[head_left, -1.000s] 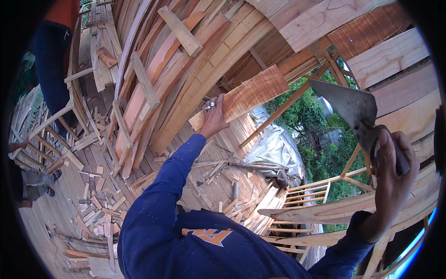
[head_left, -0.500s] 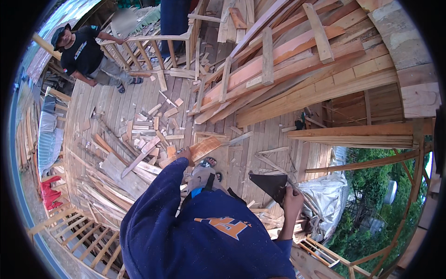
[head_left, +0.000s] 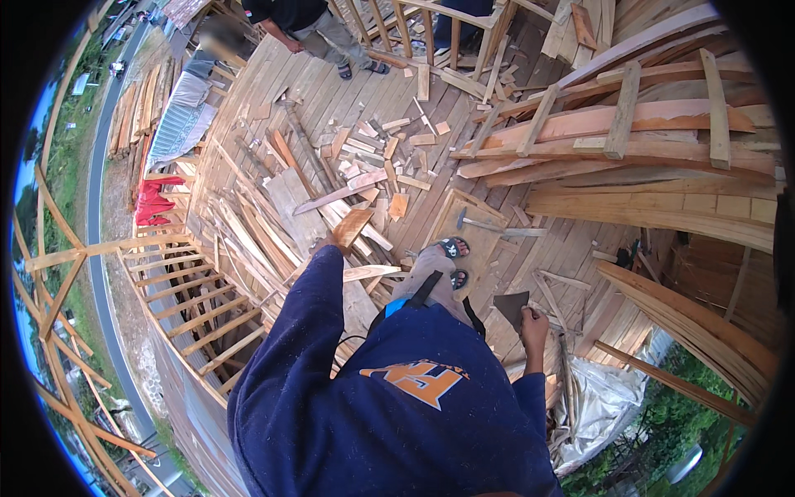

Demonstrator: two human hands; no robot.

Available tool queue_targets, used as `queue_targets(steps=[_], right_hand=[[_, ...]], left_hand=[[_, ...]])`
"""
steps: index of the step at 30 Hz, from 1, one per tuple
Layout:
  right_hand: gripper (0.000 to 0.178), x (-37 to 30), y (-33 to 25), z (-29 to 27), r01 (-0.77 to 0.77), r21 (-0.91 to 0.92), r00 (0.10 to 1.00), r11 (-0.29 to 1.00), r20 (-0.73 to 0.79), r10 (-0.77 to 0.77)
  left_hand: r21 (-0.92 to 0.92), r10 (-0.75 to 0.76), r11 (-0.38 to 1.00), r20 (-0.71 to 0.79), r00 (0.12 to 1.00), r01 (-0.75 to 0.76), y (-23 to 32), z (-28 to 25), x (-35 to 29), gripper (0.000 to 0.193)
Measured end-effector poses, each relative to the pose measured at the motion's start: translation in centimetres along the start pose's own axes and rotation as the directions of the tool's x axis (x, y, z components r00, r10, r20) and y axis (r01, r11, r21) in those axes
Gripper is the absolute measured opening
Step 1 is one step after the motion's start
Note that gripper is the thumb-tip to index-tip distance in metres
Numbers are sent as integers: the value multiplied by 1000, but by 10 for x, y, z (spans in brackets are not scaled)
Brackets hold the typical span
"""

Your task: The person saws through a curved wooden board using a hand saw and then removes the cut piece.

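My left hand (head_left: 322, 243) is closed on the near end of a short reddish-brown wooden board (head_left: 353, 226), held out over the pile of offcuts on my left. On the other side, my right hand (head_left: 534, 323) pinches a flat, dark triangular piece (head_left: 512, 307) by one edge; its exact kind does not show. Below, between my sandalled feet and the large stacked planks, a hammer (head_left: 480, 225) lies on a light wooden panel (head_left: 447, 217).
Scattered wood offcuts (head_left: 364, 157) and long slats (head_left: 257, 219) cover the deck on the left. Curved planks with crosspieces (head_left: 621, 120) are stacked at upper right. A person (head_left: 319, 33) stands by the far railing. Silvery sheeting (head_left: 604, 398) lies at lower right; an open slatted frame (head_left: 186, 302) borders the left.
My view has swung left, so the deck shifts rightward in it. The board has come closer to me and over the slats on the left. Both hands keep their hold.
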State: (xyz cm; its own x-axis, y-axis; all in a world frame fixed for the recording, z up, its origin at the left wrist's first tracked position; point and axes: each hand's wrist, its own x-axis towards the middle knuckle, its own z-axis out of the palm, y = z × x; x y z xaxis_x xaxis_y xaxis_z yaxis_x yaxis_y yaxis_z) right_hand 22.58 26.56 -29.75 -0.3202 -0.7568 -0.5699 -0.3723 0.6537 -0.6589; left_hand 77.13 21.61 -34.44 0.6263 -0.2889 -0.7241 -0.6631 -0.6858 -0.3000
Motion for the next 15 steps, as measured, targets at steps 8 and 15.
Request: queue_targets(steps=[8,15], right_hand=[[26,-8,-24,2,125,-222,992,967,16,-125],[26,-14,-64,15,232,-247,970,941,130,-205]], left_hand=[[-76,71,990,-474,878,-121,-2,-71,23,55],[-50,860,474,-189,474,-879,138,-33,-87,28]])
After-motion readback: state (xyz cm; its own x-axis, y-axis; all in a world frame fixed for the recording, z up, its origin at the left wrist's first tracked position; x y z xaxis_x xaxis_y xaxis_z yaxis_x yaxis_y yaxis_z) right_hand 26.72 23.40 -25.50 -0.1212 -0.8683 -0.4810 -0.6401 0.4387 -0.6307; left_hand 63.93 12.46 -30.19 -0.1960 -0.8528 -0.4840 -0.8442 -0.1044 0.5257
